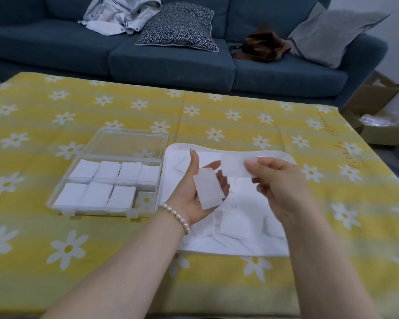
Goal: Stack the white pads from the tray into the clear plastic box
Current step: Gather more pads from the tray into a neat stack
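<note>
1. Left hand (pixel 195 187): palm up above the tray, thumb raised, fingers loosely cupped under a small stack of white pads (pixel 209 192) lying across the palm. A pearl bracelet (pixel 176 216) circles the wrist.
2. Right hand (pixel 276 180): thumb and fingers pinch one edge of a single thin pad (pixel 234 166), held flat just beside the left fingertips, above the tray.
3. Tray (pixel 226 151): white, rounded corners, low rim. Loose pads (pixel 235 224) lie scattered and overlapping inside; soft, matte, rectangular. White on white makes a count impossible.
4. Clear plastic box (pixel 106 178): just left of the tray, nearly touching it, lid (pixel 129 143) folded flat away from the viewer. Two rows of four compartments; seven hold pad stacks (pixel 97 194), the near-right compartment (pixel 145 199) shows the cloth pattern through its base. Stacks have slightly ragged top edges.
5. Clearance: open tablecloth (pixel 55 226) lies in front of, behind and on both outer sides of box and tray; cloth is yellow-striped with white daisies, creased down the middle.
6. Surroundings: blue sofa (pixel 171 63) behind the table with a patterned cushion (pixel 180 24), grey cushion (pixel 332 31), pale garment (pixel 122 14) and brown bag (pixel 260 46); cardboard boxes (pixel 376 111) on the floor at right.
</note>
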A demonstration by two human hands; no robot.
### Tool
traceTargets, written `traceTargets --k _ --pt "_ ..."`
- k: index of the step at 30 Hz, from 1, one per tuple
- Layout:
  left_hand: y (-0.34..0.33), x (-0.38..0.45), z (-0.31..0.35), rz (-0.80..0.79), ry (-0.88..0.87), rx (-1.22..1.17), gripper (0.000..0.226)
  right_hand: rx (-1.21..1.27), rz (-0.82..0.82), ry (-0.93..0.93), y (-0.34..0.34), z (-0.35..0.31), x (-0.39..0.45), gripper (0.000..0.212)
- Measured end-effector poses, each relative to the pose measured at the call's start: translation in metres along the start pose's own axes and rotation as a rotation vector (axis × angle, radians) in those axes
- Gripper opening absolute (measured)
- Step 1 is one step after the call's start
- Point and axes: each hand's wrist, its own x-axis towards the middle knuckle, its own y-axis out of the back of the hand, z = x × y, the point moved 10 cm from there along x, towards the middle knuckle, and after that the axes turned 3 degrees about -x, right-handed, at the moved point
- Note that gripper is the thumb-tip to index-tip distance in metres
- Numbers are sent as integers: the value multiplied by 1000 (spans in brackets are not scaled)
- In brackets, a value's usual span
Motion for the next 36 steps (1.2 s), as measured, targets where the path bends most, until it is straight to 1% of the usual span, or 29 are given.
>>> traceTargets --k 2,4,7,10,11,13,15,17,19,21,22,23,25,26,27,29,32,36 --pt "1 -3 -11 10 81 9 71 10 -107 29 -4 -7 1 8" --pt "2 -5 -24 20 169 21 78 -83 -190 84 -10 -11 2 7" --pt "7 -4 -35 46 228 56 90 -293 -271 138 -15 -10 2 21" --pt "10 -3 -39 49 238 161 94 -441 -447 69 -31 4 -6 23" --pt "10 -3 -40 43 242 179 94 -500 -479 63 -34 8 -8 23" --pt "11 -3 -41 46 243 188 95 -609 -470 90 -37 11 -7 24" --pt "11 -2 -42 50 240 184 93 -674 -426 123 -36 11 -3 24" --pt "6 -3 -44 18 241 178 91 -752 -372 164 -36 10 0 24" --pt "1 -5 -46 -4 254 173 87 -850 -316 241 -37 5 1 26" --pt "0 -6 -46 4 262 188 85 -882 -271 316 -39 -1 -1 30" --pt "1 -5 -45 8 260 198 85 -869 -265 338 -39 -5 -3 35" --pt "2 -4 -44 12 255 213 87 -845 -284 340 -40 -6 -5 47" --pt "3 -3 -42 7 246 263 90 -830 -395 298 -46 -2 -11 83" --pt "2 -2 -42 -4 241 285 90 -887 -447 282 -51 2 -15 100" --pt "0 -2 -41 -21 235 302 89 -972 -482 282 -55 6 -19 112" --pt "-4 -2 -40 -47 215 337 83 -1106 -514 314 -63 10 -25 121" --pt "-3 -1 -38 -41 184 385 74 -1173 -518 360 -68 12 -27 120" --pt "0 0 -38 -23 206 327 84 -1279 -540 337 -67 20 -26 128"
